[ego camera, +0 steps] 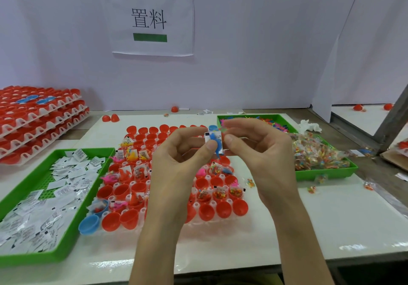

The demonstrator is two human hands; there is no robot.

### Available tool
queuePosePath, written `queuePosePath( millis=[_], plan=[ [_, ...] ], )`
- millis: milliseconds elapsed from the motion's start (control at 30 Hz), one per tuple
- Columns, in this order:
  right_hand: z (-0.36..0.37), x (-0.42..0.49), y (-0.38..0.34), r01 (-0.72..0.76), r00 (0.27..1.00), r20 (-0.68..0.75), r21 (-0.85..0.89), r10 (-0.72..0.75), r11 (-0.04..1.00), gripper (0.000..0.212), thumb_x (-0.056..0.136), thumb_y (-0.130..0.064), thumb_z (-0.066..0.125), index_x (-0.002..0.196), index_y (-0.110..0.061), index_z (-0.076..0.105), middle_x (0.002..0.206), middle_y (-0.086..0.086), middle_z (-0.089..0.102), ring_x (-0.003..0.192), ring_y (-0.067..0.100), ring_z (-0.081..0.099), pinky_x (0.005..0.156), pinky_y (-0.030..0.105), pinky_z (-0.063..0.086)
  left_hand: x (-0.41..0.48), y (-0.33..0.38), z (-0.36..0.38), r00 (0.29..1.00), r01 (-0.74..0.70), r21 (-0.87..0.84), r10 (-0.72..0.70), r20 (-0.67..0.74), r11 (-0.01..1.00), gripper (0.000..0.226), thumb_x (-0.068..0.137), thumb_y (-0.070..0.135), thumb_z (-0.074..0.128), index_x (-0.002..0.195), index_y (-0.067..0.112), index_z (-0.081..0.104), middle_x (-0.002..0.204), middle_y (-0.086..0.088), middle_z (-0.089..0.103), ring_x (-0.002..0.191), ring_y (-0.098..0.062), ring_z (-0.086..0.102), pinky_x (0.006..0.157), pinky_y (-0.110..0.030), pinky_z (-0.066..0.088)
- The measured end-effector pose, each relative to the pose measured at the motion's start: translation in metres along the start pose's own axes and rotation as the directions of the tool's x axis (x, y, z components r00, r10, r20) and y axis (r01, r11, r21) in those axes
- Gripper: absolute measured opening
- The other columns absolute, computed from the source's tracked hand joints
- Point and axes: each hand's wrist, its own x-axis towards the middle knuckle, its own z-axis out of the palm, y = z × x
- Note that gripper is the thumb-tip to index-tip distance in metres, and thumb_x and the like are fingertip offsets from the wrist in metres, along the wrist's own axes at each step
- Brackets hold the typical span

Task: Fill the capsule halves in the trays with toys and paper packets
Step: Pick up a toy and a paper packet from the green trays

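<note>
A white tray (141, 215) of red capsule halves (224, 209) lies in the middle of the table; some halves hold toys and packets. Above it my left hand (176, 165) and my right hand (258, 152) come together. Both pinch a white paper packet (217, 135) with a small blue toy (215, 144) laid on it. My left thumb presses the toy against the packet. A blue capsule half (89, 224) stands at the tray's near left corner.
A green tray (72, 234) of white paper packets sits at the left. At the right, a green tray (326, 172) holds small colourful toys and candy bags. Stacked trays of red halves (39, 121) stand at the far left. Loose bags (311, 189) lie nearby.
</note>
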Motion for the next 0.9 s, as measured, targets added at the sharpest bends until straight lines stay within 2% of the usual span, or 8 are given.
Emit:
queuePosePath(
  millis=[100,233,333,400,600,733,900],
  plan=[
    [0.001,0.0,-0.002,0.0,0.997,0.078,-0.02,0.002,1.0,0.024,0.085,-0.007,0.072,0.1,-0.025,0.077,0.093,-0.005,0.078,0.09,0.016,0.075,0.078,0.03,0.061,0.001,-0.001,-0.003,0.999,-0.017,0.009,0.017,-0.051,1.0,0.036,0.055,0.052,0.077,0.086,0.033,0.074,0.082,0.005,0.075,0.082,-0.017,0.074,0.068,-0.016,0.057],
    [0.002,-0.001,-0.004,-0.029,0.991,0.13,-0.01,0.03,1.0,0.026,0.088,-0.002,0.07,0.103,-0.022,0.076,0.093,-0.005,0.077,0.092,0.013,0.074,0.077,0.024,0.059,0.002,-0.003,-0.007,0.998,-0.014,0.03,0.016,-0.068,0.999,0.043,0.058,0.05,0.077,0.096,0.029,0.073,0.087,0.002,0.074,0.085,-0.019,0.074,0.07,-0.019,0.058],
    [0.002,-0.002,-0.005,-0.06,0.982,0.178,0.01,0.057,0.998,0.025,0.086,-0.009,0.073,0.107,-0.021,0.075,0.096,-0.003,0.077,0.092,0.015,0.074,0.078,0.024,0.059,0.002,-0.003,-0.009,0.999,-0.008,0.029,0.009,-0.053,1.0,0.034,0.061,0.046,0.077,0.094,0.036,0.076,0.085,0.001,0.074,0.083,-0.017,0.074,0.069,-0.02,0.058],
    [0.002,-0.002,-0.006,-0.079,0.973,0.219,0.014,0.074,0.997,0.032,0.08,-0.01,0.079,0.109,-0.022,0.073,0.098,-0.003,0.077,0.091,0.017,0.075,0.078,0.026,0.06,0.002,-0.002,-0.011,0.999,0.011,0.0,-0.011,-0.032,1.0,0.034,0.057,0.049,0.077,0.089,0.038,0.079,0.083,0.002,0.073,0.081,-0.015,0.073,0.069,-0.019,0.057],
    [0.008,-0.003,-0.002,-0.062,0.99,0.135,0.079,0.051,0.995,0.03,0.078,-0.007,0.077,0.103,-0.024,0.073,0.095,0.001,0.078,0.093,0.02,0.075,0.081,0.03,0.06,0.003,-0.002,-0.016,0.985,0.148,-0.119,-0.136,0.104,0.982,0.033,0.054,0.039,0.082,0.085,0.028,0.08,0.083,-0.002,0.074,0.082,-0.015,0.072,0.072,-0.021,0.057],
    [0.009,-0.003,-0.002,-0.044,0.994,0.104,0.064,0.037,0.997,0.029,0.081,-0.007,0.073,0.101,-0.028,0.072,0.094,-0.004,0.078,0.094,0.017,0.074,0.08,0.026,0.059,0.003,-0.002,-0.019,0.989,0.121,-0.01,-0.12,0.09,0.993,0.035,0.054,0.044,0.087,0.086,0.032,0.077,0.091,-0.006,0.076,0.093,-0.023,0.073,0.084,-0.029,0.058],
    [0.005,-0.002,-0.001,-0.059,0.989,0.134,0.029,0.055,0.998,0.03,0.081,-0.009,0.076,0.099,-0.033,0.074,0.095,-0.003,0.077,0.095,0.017,0.074,0.082,0.028,0.06,0.002,-0.001,-0.018,0.995,0.067,0.046,-0.071,0.075,0.997,0.041,0.06,0.039,0.078,0.095,0.02,0.078,0.088,-0.003,0.078,0.088,-0.018,0.075,0.078,-0.022,0.059]
  ],
)
